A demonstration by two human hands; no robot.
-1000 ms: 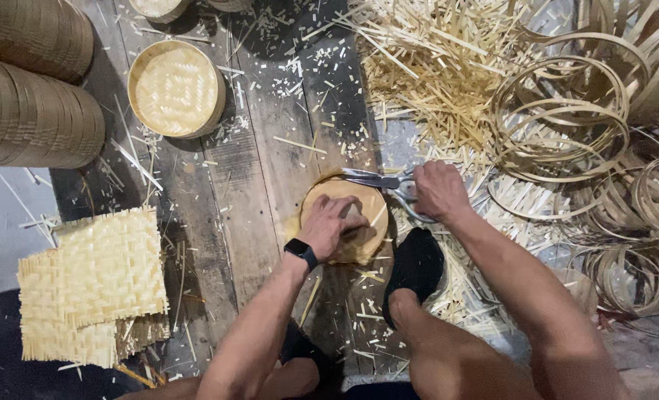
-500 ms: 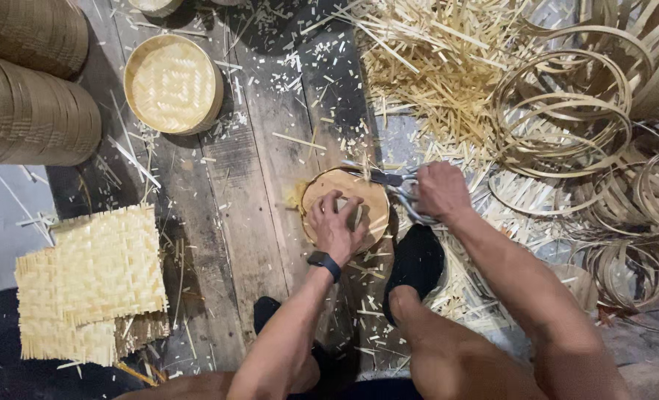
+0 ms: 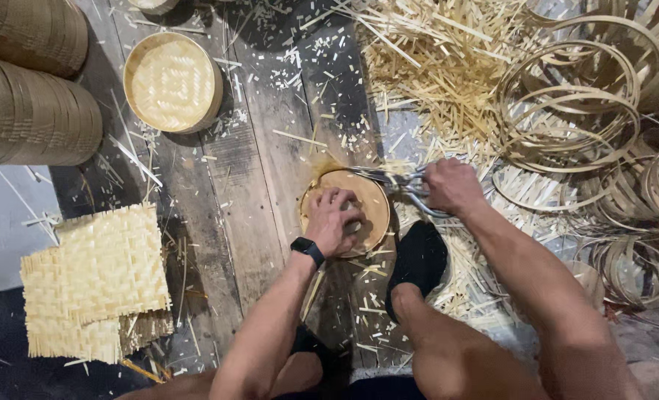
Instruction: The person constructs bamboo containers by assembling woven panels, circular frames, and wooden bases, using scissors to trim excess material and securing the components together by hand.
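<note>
while my left hand presses flat, fingers spread, on the woven face of the small round bamboo basket, my right hand is wrapped tight around the handles of the metal shears, whose blades reach left over the basket's far rim. the basket lies on the dark plank floor, near the middle, just beyond my black-socked foot — a black watch sits on my left wrist.

to the far left a bigger round woven tray rests on the planks, and beside it, further left, stacked bamboo baskets lie on their sides. near left, square woven mats lie overlapped, their edges frayed. far right of the basket, a heap of pale bamboo offcuts spreads across the floor, and beyond it to the right lie loose bamboo hoops, tangled one over another — some run off the edge of view. small chips are scattered all over the planks.
</note>
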